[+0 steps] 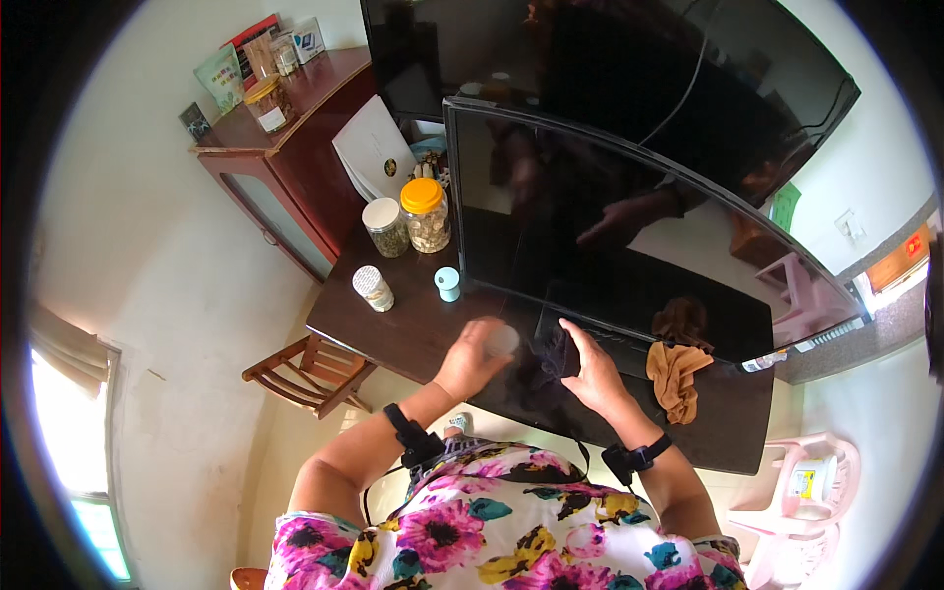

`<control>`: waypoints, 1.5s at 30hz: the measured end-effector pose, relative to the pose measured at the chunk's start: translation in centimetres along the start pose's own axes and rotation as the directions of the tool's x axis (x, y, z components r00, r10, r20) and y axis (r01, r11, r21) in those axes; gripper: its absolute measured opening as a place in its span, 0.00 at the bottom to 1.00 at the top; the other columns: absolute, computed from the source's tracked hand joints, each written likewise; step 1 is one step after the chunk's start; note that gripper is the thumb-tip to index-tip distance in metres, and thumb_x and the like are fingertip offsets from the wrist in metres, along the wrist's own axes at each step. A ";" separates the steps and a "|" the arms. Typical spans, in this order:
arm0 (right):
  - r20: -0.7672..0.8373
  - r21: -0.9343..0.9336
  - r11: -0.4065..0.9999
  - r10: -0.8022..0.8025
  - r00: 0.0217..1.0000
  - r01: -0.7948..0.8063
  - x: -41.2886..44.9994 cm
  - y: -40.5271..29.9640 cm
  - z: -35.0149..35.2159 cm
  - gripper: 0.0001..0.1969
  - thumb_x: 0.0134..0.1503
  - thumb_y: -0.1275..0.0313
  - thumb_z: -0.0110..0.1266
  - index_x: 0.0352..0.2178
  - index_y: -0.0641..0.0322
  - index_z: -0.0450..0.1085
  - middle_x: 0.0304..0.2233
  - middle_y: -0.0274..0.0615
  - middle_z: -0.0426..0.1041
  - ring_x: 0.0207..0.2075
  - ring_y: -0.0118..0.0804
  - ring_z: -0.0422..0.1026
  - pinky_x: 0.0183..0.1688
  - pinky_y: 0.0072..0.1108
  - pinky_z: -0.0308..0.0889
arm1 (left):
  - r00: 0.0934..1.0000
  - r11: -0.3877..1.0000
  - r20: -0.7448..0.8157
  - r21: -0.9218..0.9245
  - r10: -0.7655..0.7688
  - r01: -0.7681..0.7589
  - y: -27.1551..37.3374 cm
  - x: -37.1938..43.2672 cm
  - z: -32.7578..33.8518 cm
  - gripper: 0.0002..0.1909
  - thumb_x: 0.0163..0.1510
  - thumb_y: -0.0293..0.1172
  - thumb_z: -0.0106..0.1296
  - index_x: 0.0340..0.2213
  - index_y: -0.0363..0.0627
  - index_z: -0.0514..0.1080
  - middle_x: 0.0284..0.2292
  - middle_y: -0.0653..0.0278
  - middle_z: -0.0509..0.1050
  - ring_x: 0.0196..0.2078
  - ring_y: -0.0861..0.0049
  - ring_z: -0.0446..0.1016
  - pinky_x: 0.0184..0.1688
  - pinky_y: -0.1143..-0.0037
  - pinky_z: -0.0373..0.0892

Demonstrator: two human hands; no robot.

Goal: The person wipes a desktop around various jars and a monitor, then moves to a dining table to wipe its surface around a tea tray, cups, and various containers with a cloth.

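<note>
My left hand [468, 360] is shut on a small round whitish lid-like object [504, 341], slightly blurred, above the dark wooden table [413, 332]. My right hand [596, 375] grips a bunched black cloth [558, 355], part of which hangs dark against the table. To the right of that hand, a crumpled brown cloth [675, 383] drapes over the tabletop. Beyond my left hand stand a small light-blue container [447, 285] and a small jar with a white patterned lid [374, 289]. A black flat screen [575, 214] stands directly before me.
A yellow-lidded jar [425, 217] and a white-lidded jar [386, 228] stand left of the screen. Behind is a larger television [619, 51]. A red-brown cabinet [295, 177] bears jars and packets. A wooden chair [313, 369] is at left, a pink plastic chair [774, 494] at right.
</note>
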State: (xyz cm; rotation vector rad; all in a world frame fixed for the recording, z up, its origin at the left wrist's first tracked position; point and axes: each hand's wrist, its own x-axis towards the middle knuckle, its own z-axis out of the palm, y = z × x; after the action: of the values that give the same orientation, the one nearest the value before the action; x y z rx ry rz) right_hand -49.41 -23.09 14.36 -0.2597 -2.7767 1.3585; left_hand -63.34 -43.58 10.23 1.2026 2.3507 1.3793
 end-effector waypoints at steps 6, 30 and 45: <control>0.226 -0.385 0.923 0.120 0.967 -0.024 -2.2 6.1 4.3 0.43 0.43 0.66 0.62 0.60 0.44 0.48 0.61 0.56 0.46 0.59 0.62 0.50 0.57 0.39 0.55 | 0.970 0.972 -0.068 -0.008 -0.235 0.235 -7.8 0.5 2.0 0.28 0.44 0.29 0.57 0.48 0.42 0.63 0.45 0.48 0.67 0.48 0.52 0.66 0.47 0.67 0.66; -0.021 -0.608 0.705 0.446 0.895 -0.365 -3.3 6.2 5.6 0.41 0.36 0.77 0.62 0.55 0.47 0.57 0.56 0.49 0.52 0.53 0.56 0.57 0.53 0.34 0.62 | 0.961 0.801 -0.091 0.536 -0.260 0.267 -18.6 14.9 -20.1 0.62 0.30 0.43 0.69 0.59 0.41 0.41 0.60 0.49 0.47 0.61 0.53 0.50 0.59 0.63 0.55; -0.312 -0.460 0.700 0.448 0.838 -0.546 -7.0 8.8 7.4 0.33 0.37 0.76 0.61 0.49 0.51 0.62 0.45 0.48 0.60 0.46 0.55 0.62 0.48 0.36 0.65 | 0.917 0.990 -0.391 0.142 0.074 -0.020 -13.4 11.3 -29.9 0.38 0.45 0.30 0.59 0.56 0.36 0.55 0.53 0.56 0.60 0.51 0.68 0.64 0.50 0.70 0.65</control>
State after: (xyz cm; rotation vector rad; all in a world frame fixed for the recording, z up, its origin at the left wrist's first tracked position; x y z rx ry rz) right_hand -42.11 -24.72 3.12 -1.1750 -2.9691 0.4927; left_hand -93.28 -58.66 19.12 1.1030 2.7425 1.6350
